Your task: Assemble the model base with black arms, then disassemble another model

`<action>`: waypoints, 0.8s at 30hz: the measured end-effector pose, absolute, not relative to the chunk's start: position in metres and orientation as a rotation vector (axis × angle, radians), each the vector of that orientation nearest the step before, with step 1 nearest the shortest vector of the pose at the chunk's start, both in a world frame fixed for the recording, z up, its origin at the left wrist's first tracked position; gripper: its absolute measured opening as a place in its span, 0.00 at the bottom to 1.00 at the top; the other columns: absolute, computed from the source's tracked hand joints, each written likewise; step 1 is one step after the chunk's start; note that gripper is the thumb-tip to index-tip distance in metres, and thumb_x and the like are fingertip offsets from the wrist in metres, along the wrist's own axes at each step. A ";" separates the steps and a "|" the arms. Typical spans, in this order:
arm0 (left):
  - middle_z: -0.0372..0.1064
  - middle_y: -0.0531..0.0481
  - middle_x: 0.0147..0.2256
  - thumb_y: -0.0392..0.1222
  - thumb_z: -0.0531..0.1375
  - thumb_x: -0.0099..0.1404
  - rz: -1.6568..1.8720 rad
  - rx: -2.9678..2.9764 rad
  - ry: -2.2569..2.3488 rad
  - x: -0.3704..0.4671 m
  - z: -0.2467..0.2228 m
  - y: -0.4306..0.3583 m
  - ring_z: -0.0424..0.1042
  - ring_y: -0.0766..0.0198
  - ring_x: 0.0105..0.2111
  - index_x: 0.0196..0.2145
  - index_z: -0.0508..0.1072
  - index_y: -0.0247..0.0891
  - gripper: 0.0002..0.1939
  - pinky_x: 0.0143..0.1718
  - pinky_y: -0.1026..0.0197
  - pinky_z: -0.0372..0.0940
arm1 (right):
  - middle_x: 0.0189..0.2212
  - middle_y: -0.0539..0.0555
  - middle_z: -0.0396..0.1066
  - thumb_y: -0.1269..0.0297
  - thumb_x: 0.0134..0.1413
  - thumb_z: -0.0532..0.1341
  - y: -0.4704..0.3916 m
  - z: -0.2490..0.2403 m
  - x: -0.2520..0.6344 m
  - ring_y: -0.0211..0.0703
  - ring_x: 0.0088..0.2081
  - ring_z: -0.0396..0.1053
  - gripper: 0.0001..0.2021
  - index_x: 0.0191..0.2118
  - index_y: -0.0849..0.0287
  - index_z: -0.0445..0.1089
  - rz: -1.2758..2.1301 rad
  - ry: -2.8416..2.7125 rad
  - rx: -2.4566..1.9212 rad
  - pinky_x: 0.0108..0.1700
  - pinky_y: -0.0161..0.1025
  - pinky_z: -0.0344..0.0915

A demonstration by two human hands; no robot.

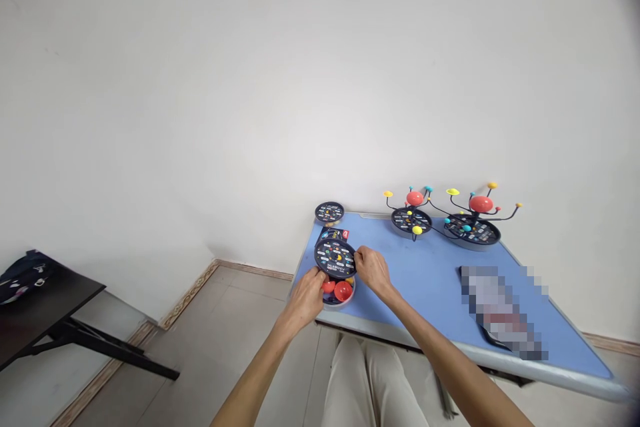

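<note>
Blue table (395,287), white wall (310,80) behind. Open tub (339,306) at 8 o'clock, red cup (343,291) inside. Right hand (373,268) pinches tilted black disc (334,257) above it; left hand (305,295) curled at disc's 7 o'clock rim, hold unclear. Likely uncovering; next move needs disc clear of tub.

Behind the far edge of the blue-topped desk (420,267) rises a plain white wall (320,80), softly lit. Well beyond the desk's left edge, a black table (53,310) stands on pale floor tiles (245,310) bordered by patterned brown skirting (189,294).
</note>
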State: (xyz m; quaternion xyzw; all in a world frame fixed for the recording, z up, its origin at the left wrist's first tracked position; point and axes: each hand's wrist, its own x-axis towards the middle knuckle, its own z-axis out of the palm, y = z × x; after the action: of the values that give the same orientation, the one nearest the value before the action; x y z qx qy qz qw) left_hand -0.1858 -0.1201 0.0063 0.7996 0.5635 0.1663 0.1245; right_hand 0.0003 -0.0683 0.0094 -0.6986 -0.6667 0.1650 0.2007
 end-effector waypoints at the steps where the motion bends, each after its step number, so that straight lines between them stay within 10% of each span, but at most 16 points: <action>1: 0.71 0.46 0.42 0.22 0.52 0.59 0.476 2.362 1.612 -0.186 0.006 -0.120 0.71 0.59 0.43 0.38 0.73 0.39 0.17 0.44 0.60 0.65 | 0.33 0.57 0.76 0.70 0.63 0.48 -0.068 0.010 0.000 0.41 0.34 0.70 0.15 0.35 0.59 0.73 0.461 -1.866 -1.951 0.29 0.36 0.46; 10: 0.74 0.46 0.36 0.23 0.49 0.61 0.728 2.334 1.773 -0.199 0.004 -0.132 0.71 0.58 0.40 0.34 0.75 0.39 0.18 0.42 0.58 0.65 | 0.35 0.57 0.77 0.70 0.64 0.48 -0.074 0.009 -0.002 0.41 0.35 0.71 0.15 0.35 0.59 0.71 0.429 -1.939 -1.938 0.29 0.36 0.46; 16: 0.77 0.41 0.42 0.48 0.49 0.73 0.783 2.044 2.134 -0.195 -0.005 -0.132 0.76 0.54 0.42 0.52 0.71 0.35 0.19 0.42 0.57 0.67 | 0.36 0.61 0.78 0.70 0.65 0.48 -0.087 0.000 -0.009 0.45 0.35 0.74 0.14 0.38 0.60 0.71 0.342 -2.090 -1.932 0.29 0.38 0.46; 24: 0.76 0.40 0.48 0.39 0.47 0.73 0.521 1.992 2.226 -0.183 -0.018 -0.126 0.76 0.56 0.46 0.56 0.72 0.34 0.20 0.46 0.60 0.66 | 0.34 0.63 0.78 0.77 0.62 0.47 -0.093 0.000 -0.015 0.50 0.37 0.76 0.16 0.44 0.63 0.70 0.113 -2.318 -1.946 0.32 0.37 0.56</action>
State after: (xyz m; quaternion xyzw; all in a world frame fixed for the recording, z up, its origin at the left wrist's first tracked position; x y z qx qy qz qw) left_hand -0.1832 -0.1264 -0.0177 0.6561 0.7329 0.1716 0.0546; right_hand -0.0149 -0.0934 -0.0002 -0.6415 -0.7641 0.0374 0.0564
